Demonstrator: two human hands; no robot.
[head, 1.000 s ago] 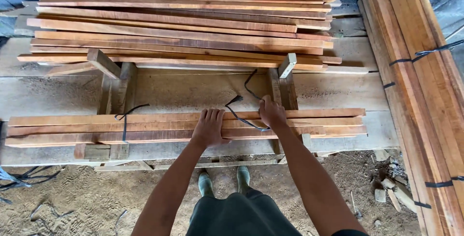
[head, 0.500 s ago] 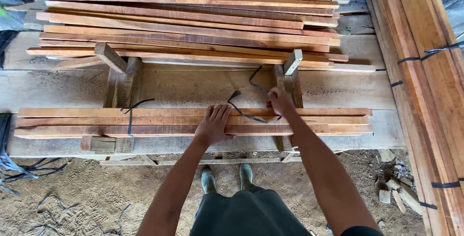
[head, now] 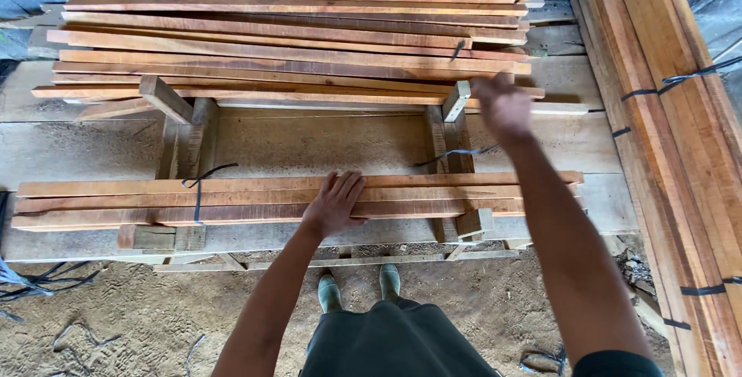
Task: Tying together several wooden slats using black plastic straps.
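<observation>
My left hand point(head: 336, 203) lies flat, palm down, on a low bundle of long wooden slats point(head: 154, 199) resting across two wooden trestles at the near edge. My right hand point(head: 504, 105) is raised over the right trestle point(head: 452, 126), blurred, with its fingers curled. A thin black strap point(head: 452, 153) runs from the bundle's right part toward that wrist, and a short dark strap end point(head: 458, 49) shows just left of the hand. Another black strap point(head: 199, 191) loops around the bundle's left part.
A tall stack of slats point(head: 294, 29) lies behind the trestles. Strapped bundles of boards point(head: 680, 114) run along the right side. Below is sandy ground with loose black straps point(head: 31, 284) at the left, and my boots point(head: 359, 288) stand by the bench edge.
My right hand has lifted from the near bundle up and to the right, past the right trestle, with the strap trailing. My left hand has stayed on the slats.
</observation>
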